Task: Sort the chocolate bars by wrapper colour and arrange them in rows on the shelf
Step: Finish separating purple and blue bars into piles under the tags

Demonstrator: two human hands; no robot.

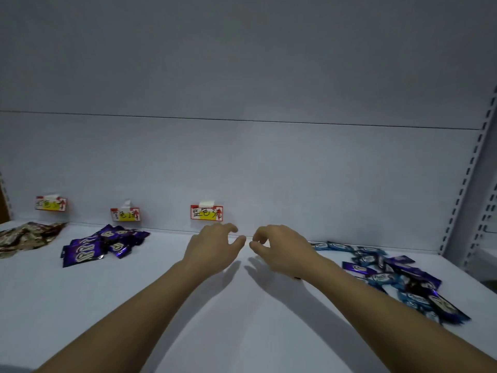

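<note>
On the white shelf (242, 319) lie three groups of chocolate bars. Brown-gold bars (24, 235) are heaped at the far left. A pile of purple bars (102, 244) lies right of them. A mixed heap of blue and purple bars (398, 275) spreads at the right. My left hand (212, 244) and my right hand (279, 247) hover side by side over the bare middle of the shelf near the back wall. Both have fingers apart and curled, with nothing in them. They are below and right of the third label.
Three small red-and-yellow labels are taped to the back panel: one (50, 203) over the brown bars, one (125, 214) over the purple pile, one (206, 212) at the middle. A perforated metal upright (468, 184) bounds the shelf at the right.
</note>
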